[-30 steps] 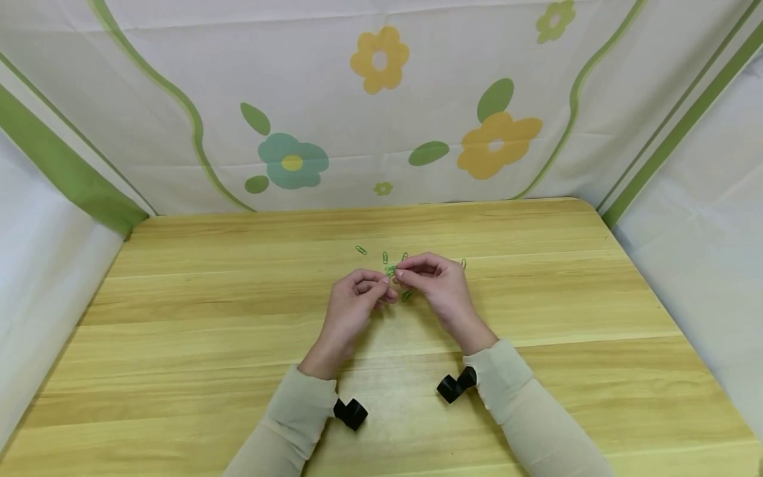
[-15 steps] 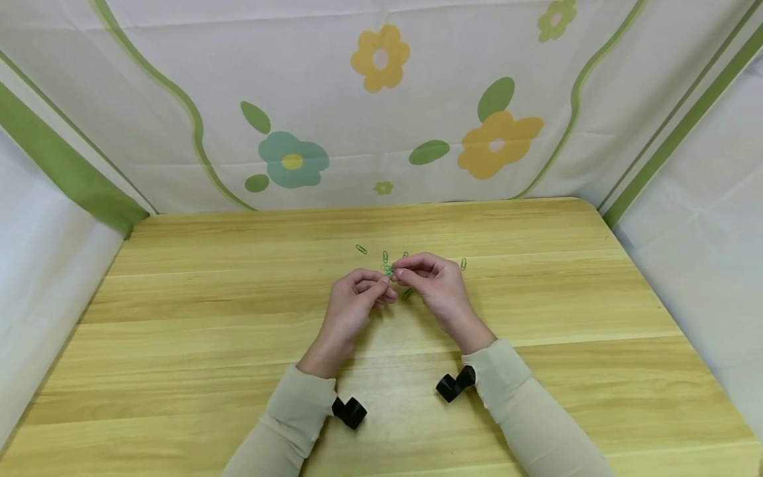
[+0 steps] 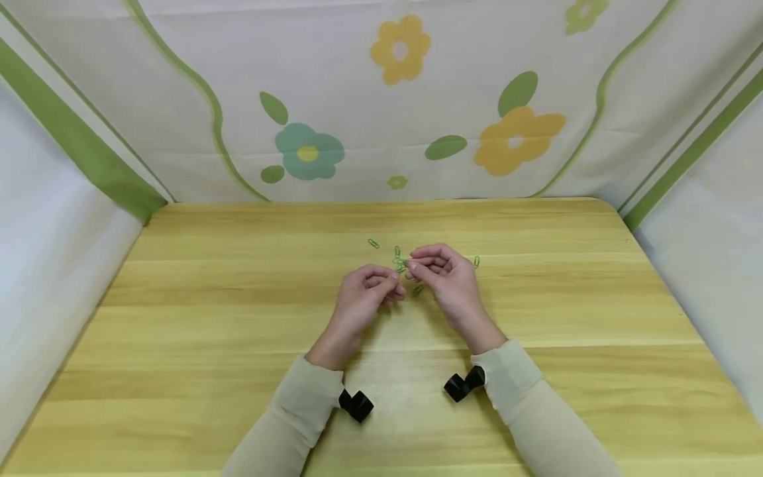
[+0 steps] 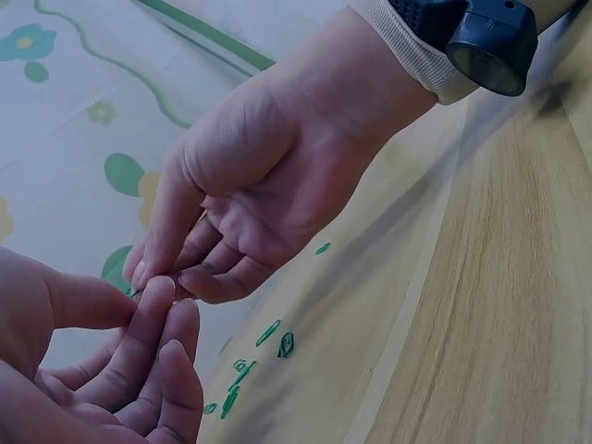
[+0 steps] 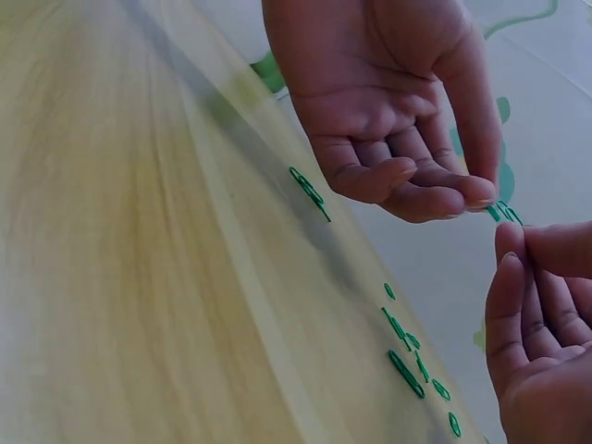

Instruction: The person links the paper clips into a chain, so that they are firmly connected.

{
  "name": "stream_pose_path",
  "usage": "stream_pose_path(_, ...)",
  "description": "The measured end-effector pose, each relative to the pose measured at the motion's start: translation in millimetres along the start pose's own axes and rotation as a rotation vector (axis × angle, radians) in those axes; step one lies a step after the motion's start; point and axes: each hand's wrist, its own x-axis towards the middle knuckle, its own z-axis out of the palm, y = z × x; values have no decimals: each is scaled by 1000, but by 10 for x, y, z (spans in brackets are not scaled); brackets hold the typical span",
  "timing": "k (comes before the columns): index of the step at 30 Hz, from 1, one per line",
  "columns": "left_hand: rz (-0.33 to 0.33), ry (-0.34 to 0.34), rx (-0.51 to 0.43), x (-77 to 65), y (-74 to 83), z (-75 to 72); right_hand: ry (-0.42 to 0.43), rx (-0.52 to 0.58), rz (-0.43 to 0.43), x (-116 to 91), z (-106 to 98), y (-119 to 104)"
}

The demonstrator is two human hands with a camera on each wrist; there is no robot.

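Left hand (image 3: 368, 291): pinches the green paper clip (image 5: 505, 213) between thumb and finger
Right hand (image 3: 451, 281): pinches at the same green piece from the other side
Green paper clip: in the air above the wooden table (image 3: 208, 298), partly hidden by fingertips; one clip or more, cannot tell
Loose clips (image 3: 418, 290): scattered on the table, some clustered just beyond the hands, one right of the right hand

Green paperclips (image 5: 406, 375) on wood-grain table (image 3: 179, 331)
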Motion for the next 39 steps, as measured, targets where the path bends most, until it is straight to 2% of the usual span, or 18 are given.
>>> stream_pose_path(4, -1, -31, -16, 3, -4, 3, -4, -46, -3, -2, 8, 24)
stream_pose_path(14, 6, -36, -22, -14, 10, -43, -25, -134, 29, -7, 33, 31)
stream_pose_path(30, 8, -61, -19, -29, 24, -56, -23, -161, -26, -24, 29, 16)
stream_pose_path(39, -13, -80, -62, -26, 42, -66, -8, -215, -74, -20, 43, 7)
